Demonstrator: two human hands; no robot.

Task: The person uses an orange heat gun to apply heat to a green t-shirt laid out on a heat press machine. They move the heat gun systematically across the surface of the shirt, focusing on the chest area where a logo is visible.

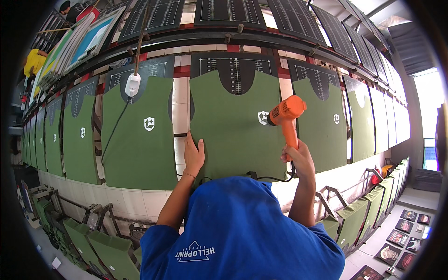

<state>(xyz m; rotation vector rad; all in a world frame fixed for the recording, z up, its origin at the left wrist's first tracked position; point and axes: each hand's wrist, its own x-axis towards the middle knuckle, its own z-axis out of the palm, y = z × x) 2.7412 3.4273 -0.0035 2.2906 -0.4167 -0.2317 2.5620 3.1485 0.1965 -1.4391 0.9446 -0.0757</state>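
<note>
My right hand (pixel 301 158) is wrapped round the grip of an orange heat gun (pixel 288 112). Its dark nozzle points left, at a white shield print (pixel 262 117) on a green shirt panel (pixel 233 140). The nozzle overlaps the print's right edge in the picture; the gap between them is unclear. My left hand (pixel 194 154) lies at the panel's left edge, fingers stretched and thumb apart, holding nothing. The panel is spread flat over a black board (pixel 231 65) with white ruler marks, which shows at the neckline. A black cord (pixel 275 178) trails from the gun's handle.
Similar green panels with shield prints lie either side, including one at left (pixel 135 140) and one at right (pixel 322 135). A white socket (pixel 133 85) hangs on a cable over the left one. A dark rail (pixel 261 35) runs behind. A person in yellow (pixel 33 63) is far left.
</note>
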